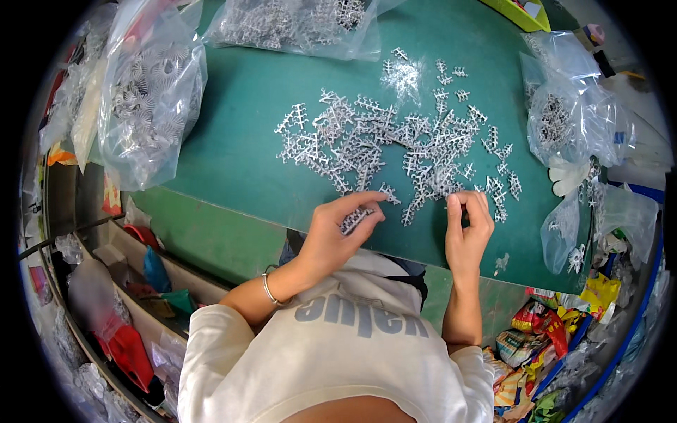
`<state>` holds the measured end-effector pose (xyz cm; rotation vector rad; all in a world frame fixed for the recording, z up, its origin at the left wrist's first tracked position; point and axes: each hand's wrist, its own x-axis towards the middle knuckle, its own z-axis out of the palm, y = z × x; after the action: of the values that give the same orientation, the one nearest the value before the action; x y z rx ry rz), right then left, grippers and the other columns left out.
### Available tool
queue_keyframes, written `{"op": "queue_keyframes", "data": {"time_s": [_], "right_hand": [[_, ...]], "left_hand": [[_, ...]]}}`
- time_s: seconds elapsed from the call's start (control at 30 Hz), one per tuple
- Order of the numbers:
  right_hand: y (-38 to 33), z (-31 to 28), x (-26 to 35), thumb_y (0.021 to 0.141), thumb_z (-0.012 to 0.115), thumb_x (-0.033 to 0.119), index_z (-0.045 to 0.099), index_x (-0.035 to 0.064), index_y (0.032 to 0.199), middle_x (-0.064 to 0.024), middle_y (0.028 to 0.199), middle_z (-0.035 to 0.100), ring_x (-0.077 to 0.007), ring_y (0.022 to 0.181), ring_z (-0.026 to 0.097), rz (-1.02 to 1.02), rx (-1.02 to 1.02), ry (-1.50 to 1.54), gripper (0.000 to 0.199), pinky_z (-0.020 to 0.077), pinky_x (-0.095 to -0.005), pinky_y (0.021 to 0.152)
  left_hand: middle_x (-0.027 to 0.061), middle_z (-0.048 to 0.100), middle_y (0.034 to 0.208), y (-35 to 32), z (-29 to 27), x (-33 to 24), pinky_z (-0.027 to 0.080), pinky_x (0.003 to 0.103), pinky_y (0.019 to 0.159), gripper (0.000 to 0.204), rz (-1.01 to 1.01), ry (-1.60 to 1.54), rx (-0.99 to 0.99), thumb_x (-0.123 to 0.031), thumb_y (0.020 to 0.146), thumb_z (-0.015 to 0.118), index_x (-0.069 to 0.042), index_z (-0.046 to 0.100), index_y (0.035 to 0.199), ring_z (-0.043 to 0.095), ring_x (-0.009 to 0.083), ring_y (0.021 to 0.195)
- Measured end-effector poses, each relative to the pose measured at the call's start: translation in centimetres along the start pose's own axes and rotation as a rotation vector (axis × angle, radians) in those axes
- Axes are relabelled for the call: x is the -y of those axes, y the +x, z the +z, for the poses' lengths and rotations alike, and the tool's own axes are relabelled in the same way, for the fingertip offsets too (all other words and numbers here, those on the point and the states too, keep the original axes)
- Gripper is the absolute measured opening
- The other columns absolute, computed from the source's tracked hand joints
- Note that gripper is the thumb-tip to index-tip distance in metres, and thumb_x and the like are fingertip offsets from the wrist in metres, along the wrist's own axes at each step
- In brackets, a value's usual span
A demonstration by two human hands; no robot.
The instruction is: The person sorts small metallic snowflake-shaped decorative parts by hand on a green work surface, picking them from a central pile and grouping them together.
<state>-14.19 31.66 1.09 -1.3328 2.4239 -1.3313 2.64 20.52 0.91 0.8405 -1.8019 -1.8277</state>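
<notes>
Many small silver-grey branched pieces (360, 137), each with a thin spine and short side prongs, lie in a loose heap on the green tabletop (240, 120). At the near edge of the heap, my left hand (331, 229) curls its fingers and thumb around a small stack of branched pieces (352, 221). My right hand (468, 233) is at the heap's near right side, thumb and forefinger pinched together by the pieces there. Whatever lies between those fingertips is too small to make out.
Clear plastic bags of grey parts stand at the left (144, 106), far side (289, 25) and right (557, 116) of the table. A yellow-green bin (518, 13) sits at the far right corner. Colourful packets (536, 331) fill the lower right; a beige box (113, 247) is lower left.
</notes>
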Motion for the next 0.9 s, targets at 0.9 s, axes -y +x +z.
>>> {"op": "queue_keyframes", "data": {"time_s": [0.9], "right_hand": [[5.4, 1.4, -1.0, 0.071, 0.064, -0.001, 0.059, 0.0014, 0.084, -0.0099, 0.089, 0.057, -0.027, 0.088, 0.053, -0.28, 0.073, -0.294, 0.014, 0.0385, -0.0355, 0.077]], "left_hand": [[0.0091, 0.06, 0.085, 7.6, -1.3, -2.9, 0.048, 0.032, 0.06, 0.021, 0.459, 0.726, 0.04, -0.006, 0.074, 0.064, -0.008, 0.065, 0.095, 0.059, 0.025, 0.07]]}}
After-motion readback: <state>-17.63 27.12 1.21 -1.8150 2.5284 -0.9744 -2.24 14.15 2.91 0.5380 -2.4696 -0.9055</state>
